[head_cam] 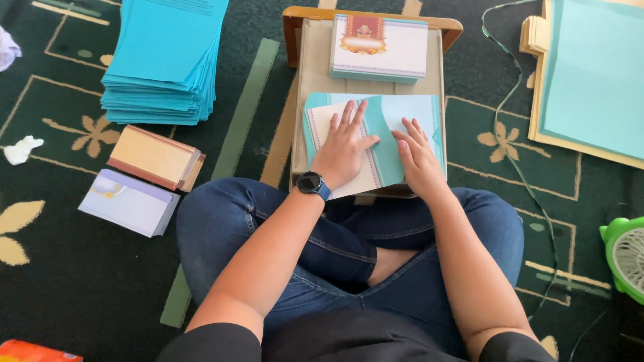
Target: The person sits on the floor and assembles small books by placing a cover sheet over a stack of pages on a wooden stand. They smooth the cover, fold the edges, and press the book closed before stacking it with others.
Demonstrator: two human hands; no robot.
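Black short sleeves; blue jeans; dark round smartwatch [310,182] on a blue strap.

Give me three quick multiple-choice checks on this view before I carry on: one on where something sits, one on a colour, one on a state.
1. Where does the tall stack of blue sheets lie?
A. On the carpet, upper left of the view
B. On the small wooden table
C. On the person's lap

2. What colour is the small fan at the right edge?
A. Red
B. Green
C. White

3. How do the hands stand on the teal folder?
A. Both lifted clear of it
B. Left hand and right hand both pressed flat on it
C. One hand clenched in a fist beside it

Key: 1 A, the stack rests on the dark patterned carpet, left of the wooden table. 2 B, its casing is bright green. 3 B, both palms lie open with fingers spread across the folder and the cream card in it.
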